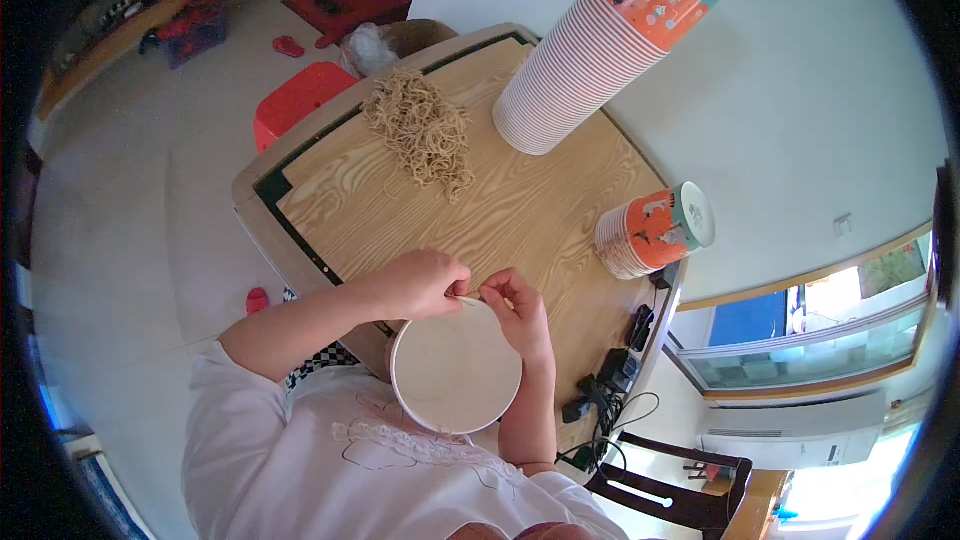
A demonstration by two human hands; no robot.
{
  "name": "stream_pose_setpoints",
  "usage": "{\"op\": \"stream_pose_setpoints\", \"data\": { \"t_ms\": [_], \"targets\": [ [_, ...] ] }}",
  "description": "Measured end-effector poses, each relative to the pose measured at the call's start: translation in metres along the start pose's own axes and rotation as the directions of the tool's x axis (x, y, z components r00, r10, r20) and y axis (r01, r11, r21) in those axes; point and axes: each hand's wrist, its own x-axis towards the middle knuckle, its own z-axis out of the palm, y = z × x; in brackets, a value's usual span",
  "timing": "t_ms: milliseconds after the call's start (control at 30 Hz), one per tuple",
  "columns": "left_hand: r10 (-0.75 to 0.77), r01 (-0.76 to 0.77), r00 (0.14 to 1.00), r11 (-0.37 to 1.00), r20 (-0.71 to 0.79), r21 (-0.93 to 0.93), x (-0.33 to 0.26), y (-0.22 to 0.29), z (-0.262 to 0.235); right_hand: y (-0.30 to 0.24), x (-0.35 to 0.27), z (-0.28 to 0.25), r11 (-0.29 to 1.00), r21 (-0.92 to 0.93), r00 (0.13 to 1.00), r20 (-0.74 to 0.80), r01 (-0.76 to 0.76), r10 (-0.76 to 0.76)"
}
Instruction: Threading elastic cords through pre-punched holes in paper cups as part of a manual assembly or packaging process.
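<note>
A large white paper bucket (pixel 457 376) rests against my body at the near edge of the table, its open mouth facing up. Both hands meet at its far rim. My left hand (pixel 432 282) is closed in a pinch, and my right hand (pixel 519 312) pinches just beside it. A short bit of thin tan cord (pixel 468 299) shows between the fingertips; most of it is hidden by them. Farther off on the table lies a tangled heap of tan cords (pixel 420 130).
A tall leaning stack of paper buckets (pixel 590 60) stands at the back right, with a shorter stack (pixel 650 230) nearer on the right. Black chargers and cables (pixel 605 390) crowd the right edge. A red stool (pixel 305 100) sits beyond the table's left side; a dark chair (pixel 680 490) is lower right.
</note>
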Motion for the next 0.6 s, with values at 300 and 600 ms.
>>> {"op": "stream_pose_setpoints", "data": {
  "t_ms": [300,600],
  "targets": [
    [-0.084,0.062,0.980,0.990,-0.182,-0.123,-0.006,0.005,0.013,-0.006,0.005,-0.005,0.994,0.046,0.995,-0.019,-0.098,0.099],
    [-0.091,-0.007,0.971,0.915,-0.223,-0.403,0.003,-0.026,0.038,-0.001,0.009,-0.013,0.978,0.133,0.986,0.051,-0.163,0.157]
  ]
}}
